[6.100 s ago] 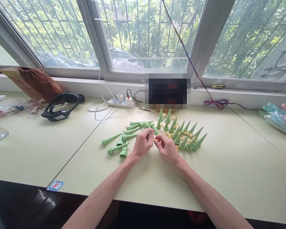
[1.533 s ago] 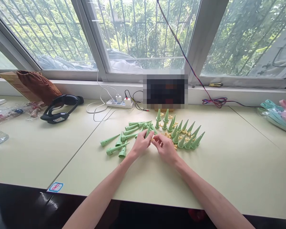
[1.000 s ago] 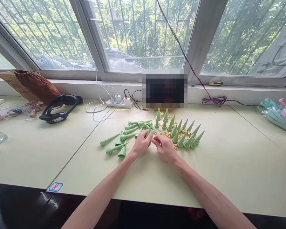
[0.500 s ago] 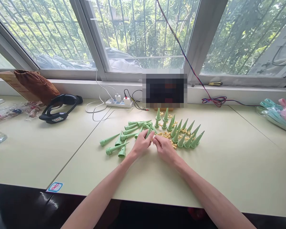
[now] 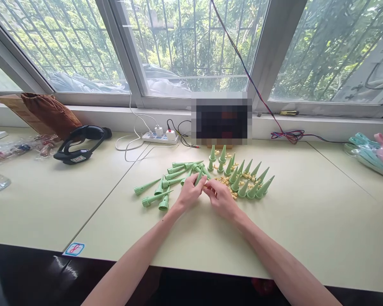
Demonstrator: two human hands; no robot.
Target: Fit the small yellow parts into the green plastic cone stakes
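My left hand point(image 5: 190, 191) is closed around a green plant watering spike point(image 5: 199, 176), its tip pointing up and away. Against the spike's near end, the fingers of my right hand point(image 5: 221, 196) are pinched together. A bit of yellow shows between the two hands, like the small yellow valves point(image 5: 224, 180) heaped just beyond my right hand; most of it is hidden by fingers. Several loose green spikes point(image 5: 153, 199) lie or stand to the left. On the right, more green spikes point(image 5: 242, 190) stand point up in rows, some with yellow valves at their sides.
A power strip point(image 5: 161, 138) with white plugs and a blurred dark screen point(image 5: 221, 121) are at the back. Black headset-like goggles point(image 5: 79, 146) and a brown pouch point(image 5: 51, 112) are on the left. Bagged teal and pink items point(image 5: 370, 153) lie far right, near bundled wires point(image 5: 289, 135).
My right hand's fingers have shifted slightly left and changed their pinch at the end of the spike. My left hand still holds the spike in nearly the same place.
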